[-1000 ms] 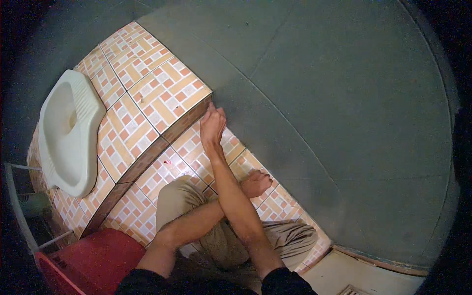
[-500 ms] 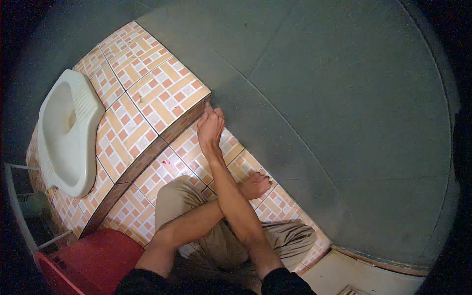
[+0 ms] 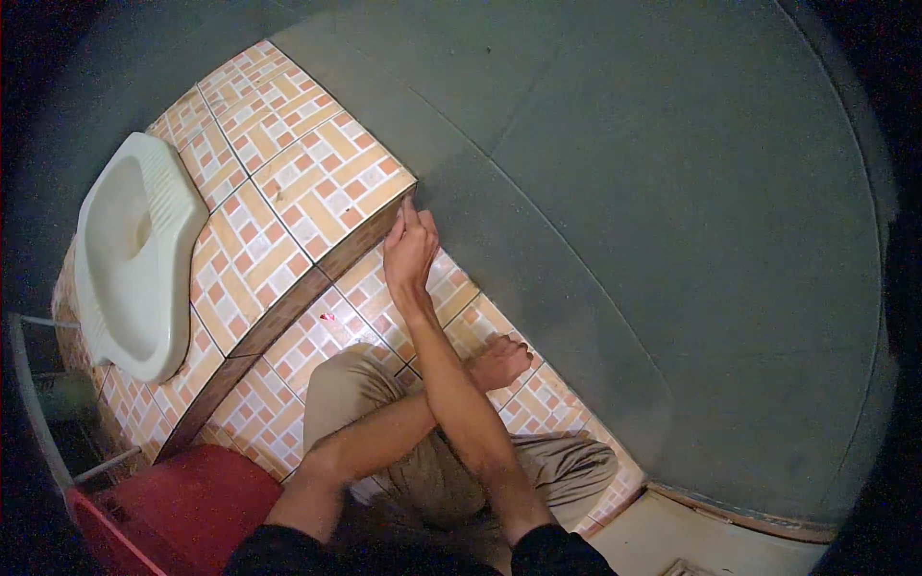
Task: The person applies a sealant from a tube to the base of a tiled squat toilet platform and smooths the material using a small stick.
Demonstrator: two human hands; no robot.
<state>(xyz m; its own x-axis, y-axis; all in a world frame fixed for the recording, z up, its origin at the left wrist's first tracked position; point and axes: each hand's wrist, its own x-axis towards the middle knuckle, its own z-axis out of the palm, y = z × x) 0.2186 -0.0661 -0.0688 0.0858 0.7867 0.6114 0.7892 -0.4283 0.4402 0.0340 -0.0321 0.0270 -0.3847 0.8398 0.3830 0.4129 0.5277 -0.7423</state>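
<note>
My forearms cross over my bent knees, the right one on top. My right hand [image 3: 411, 248] reaches to the corner where the tiled step [image 3: 264, 226] meets the green wall. Its fingers are bent in, and their tips point at the brown front face [image 3: 365, 233] of the step, just under the top edge. Whatever they pinch, if anything, is hidden. To the right, low above the tiled floor [image 3: 357, 288] by the wall, my left hand [image 3: 501, 362] is curled into a fist. Its inside does not show.
A white squat toilet [image 3: 178, 259] is set into the step at the left. Below it stand a red bucket [image 3: 206, 504] and a grey metal frame [image 3: 38, 413]. The green wall [image 3: 691, 240] fills the right side. A small red scrap [image 3: 327, 317] lies on the floor tiles.
The view has shifted very slightly. Both hands stay in the same places, and my right fingers have moved only a little at the step's corner.
</note>
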